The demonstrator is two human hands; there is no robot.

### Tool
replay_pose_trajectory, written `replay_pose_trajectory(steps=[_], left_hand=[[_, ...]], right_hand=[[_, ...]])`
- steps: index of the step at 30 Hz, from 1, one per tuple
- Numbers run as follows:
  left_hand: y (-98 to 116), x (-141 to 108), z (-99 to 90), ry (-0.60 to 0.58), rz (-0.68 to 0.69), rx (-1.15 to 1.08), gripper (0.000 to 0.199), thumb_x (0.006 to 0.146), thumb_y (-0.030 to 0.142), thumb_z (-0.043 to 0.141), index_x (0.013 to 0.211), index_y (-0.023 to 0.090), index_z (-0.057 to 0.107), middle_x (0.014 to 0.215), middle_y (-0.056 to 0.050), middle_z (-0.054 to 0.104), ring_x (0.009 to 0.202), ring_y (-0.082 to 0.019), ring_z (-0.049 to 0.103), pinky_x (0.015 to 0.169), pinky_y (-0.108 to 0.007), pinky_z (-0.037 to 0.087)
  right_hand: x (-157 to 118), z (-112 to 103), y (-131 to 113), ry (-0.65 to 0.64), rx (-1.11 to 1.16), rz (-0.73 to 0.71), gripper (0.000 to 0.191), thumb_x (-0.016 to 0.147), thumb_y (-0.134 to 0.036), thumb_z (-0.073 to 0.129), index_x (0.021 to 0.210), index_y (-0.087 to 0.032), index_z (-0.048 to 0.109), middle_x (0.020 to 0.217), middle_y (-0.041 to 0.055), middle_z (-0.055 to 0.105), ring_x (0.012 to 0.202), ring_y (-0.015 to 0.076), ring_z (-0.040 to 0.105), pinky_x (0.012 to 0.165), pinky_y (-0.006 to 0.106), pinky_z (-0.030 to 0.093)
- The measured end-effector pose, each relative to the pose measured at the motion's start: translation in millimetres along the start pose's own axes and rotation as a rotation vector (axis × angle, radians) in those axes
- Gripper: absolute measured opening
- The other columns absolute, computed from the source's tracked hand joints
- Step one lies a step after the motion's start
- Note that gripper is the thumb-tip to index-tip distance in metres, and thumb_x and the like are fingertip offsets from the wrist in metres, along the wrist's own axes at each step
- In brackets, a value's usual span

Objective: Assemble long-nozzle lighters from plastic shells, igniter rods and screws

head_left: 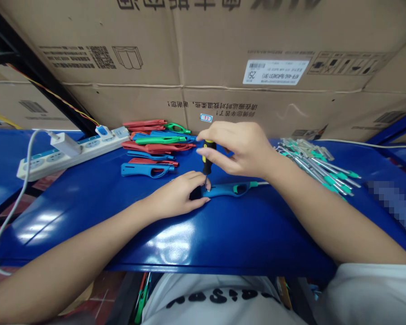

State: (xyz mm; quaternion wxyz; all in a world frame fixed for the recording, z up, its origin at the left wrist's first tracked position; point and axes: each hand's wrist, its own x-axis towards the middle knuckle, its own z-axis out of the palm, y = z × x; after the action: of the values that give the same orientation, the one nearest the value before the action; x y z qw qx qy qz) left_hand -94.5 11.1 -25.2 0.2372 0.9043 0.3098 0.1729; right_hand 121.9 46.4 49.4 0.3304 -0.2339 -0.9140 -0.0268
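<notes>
Centrally, the blue handle casing [219, 190] lies on the tabletop [250, 243], its left end pinched by the left hand [176, 194], presumably for stability; the right hand [245, 146] closes around an upright screwdriver [207, 168], probably to keep its shaft square. Beyond-left of the grip sit loose casings [142, 170]; beyond-right, metal rods [320, 170]; behind, an inverted carton [216, 49] reads "AUX", its label [275, 72] "KFR".

Bright white glare patches on near middle and left of blue desk [128, 253]; source out of frame. Wide-angle bowing toward edges. Fine print soft; pixelated patch at right.
</notes>
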Motion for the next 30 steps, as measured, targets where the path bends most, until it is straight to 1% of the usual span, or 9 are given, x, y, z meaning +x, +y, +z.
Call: replay_pose_trajectory(steps=[4, 8, 10, 14, 17, 21, 24, 26, 30], left_hand=[[-1.1, -0.3, 0.4, 0.006, -0.003, -0.004, 0.017, 0.092, 0.026, 0.066, 0.107, 0.021, 0.06, 0.109, -0.004, 0.065, 0.105, -0.022, 0.062, 0.094, -0.036, 0.049], [-0.4, 0.5, 0.2, 0.006, 0.005, 0.009, 0.017, 0.092, 0.025, 0.066, 0.107, 0.021, 0.06, 0.107, -0.004, 0.064, 0.106, -0.023, 0.061, 0.095, -0.036, 0.048], [0.0, 0.7, 0.1, 0.003, 0.005, 0.01, 0.016, 0.092, 0.025, 0.066, 0.106, 0.021, 0.06, 0.107, -0.004, 0.064, 0.106, -0.023, 0.06, 0.095, -0.036, 0.048], [-0.3, -0.1, 0.1, 0.003, -0.007, 0.004, 0.017, 0.092, 0.026, 0.066, 0.107, 0.021, 0.06, 0.107, -0.004, 0.066, 0.104, -0.023, 0.062, 0.094, -0.036, 0.049], [-0.1, -0.1, -0.1, 0.011, -0.002, 0.005, 0.018, 0.092, 0.026, 0.066, 0.108, 0.02, 0.06, 0.108, -0.005, 0.065, 0.105, -0.023, 0.062, 0.094, -0.036, 0.049], [1.0, 1.2, -0.6, 0.009, 0.001, 0.007, 0.017, 0.091, 0.025, 0.066, 0.106, 0.021, 0.06, 0.106, -0.004, 0.065, 0.105, -0.024, 0.061, 0.094, -0.037, 0.049], [0.9, 1.4, -0.5, 0.009, -0.006, -0.007, 0.016, 0.091, 0.026, 0.066, 0.106, 0.021, 0.06, 0.106, -0.005, 0.066, 0.104, -0.024, 0.062, 0.094, -0.037, 0.05], [0.5, 1.1, -0.4, 0.012, -0.008, -0.01, 0.017, 0.092, 0.027, 0.066, 0.106, 0.021, 0.06, 0.107, -0.005, 0.066, 0.104, -0.024, 0.062, 0.094, -0.037, 0.05], [0.5, 0.7, -0.5, 0.016, 0.001, 0.008, 0.016, 0.091, 0.025, 0.066, 0.106, 0.021, 0.06, 0.107, -0.005, 0.065, 0.105, -0.024, 0.061, 0.095, -0.038, 0.05]], right_hand=[[0.4, 0.2, -2.1, -0.013, 0.153, 0.005, 0.034, 0.107, -0.031, 0.038, 0.127, -0.019, 0.062, 0.109, 0.0061, 0.074, 0.095, 0.0173, 0.068, 0.084, 0.033, 0.052], [1.2, 0.2, -3.5, 0.01, 0.06, -0.009, 0.033, 0.098, -0.047, 0.059, 0.106, -0.017, 0.069, 0.097, 0.0066, 0.074, 0.086, 0.0189, 0.067, 0.076, 0.031, 0.049], [1.7, 0.3, -5.0, 0.021, 0.031, -0.025, 0.034, 0.1, -0.047, 0.056, 0.101, -0.016, 0.07, 0.096, 0.0073, 0.074, 0.089, 0.0202, 0.067, 0.077, 0.032, 0.048], [3.1, 0.0, -8.6, -0.002, 0.191, 0.02, 0.034, 0.108, -0.03, 0.038, 0.118, -0.016, 0.068, 0.101, 0.0065, 0.074, 0.088, 0.0162, 0.067, 0.081, 0.031, 0.05], [3.1, -0.6, -8.7, -0.019, 0.184, 0.022, 0.031, 0.106, -0.034, 0.045, 0.12, -0.017, 0.067, 0.101, 0.0059, 0.074, 0.085, 0.0155, 0.067, 0.079, 0.031, 0.05], [1.2, -1.0, -7.3, -0.022, 0.006, -0.016, 0.035, 0.103, -0.045, 0.049, 0.111, -0.018, 0.071, 0.1, 0.0079, 0.073, 0.094, 0.0209, 0.068, 0.082, 0.034, 0.051], [0.7, -0.7, -7.8, -0.027, 0.057, -0.011, 0.036, 0.107, -0.032, 0.037, 0.128, -0.02, 0.065, 0.119, 0.009, 0.071, 0.109, 0.0219, 0.066, 0.089, 0.036, 0.051], [1.4, -0.6, -7.9, -0.044, 0.136, -0.008, 0.038, 0.107, -0.028, 0.034, 0.133, -0.022, 0.06, 0.123, 0.0078, 0.07, 0.109, 0.0201, 0.065, 0.091, 0.037, 0.052], [2.8, -1.3, -6.8, -0.056, 0.106, 0.012, 0.032, 0.101, -0.046, 0.053, 0.113, -0.021, 0.068, 0.102, 0.0071, 0.073, 0.089, 0.0197, 0.066, 0.081, 0.034, 0.051]])
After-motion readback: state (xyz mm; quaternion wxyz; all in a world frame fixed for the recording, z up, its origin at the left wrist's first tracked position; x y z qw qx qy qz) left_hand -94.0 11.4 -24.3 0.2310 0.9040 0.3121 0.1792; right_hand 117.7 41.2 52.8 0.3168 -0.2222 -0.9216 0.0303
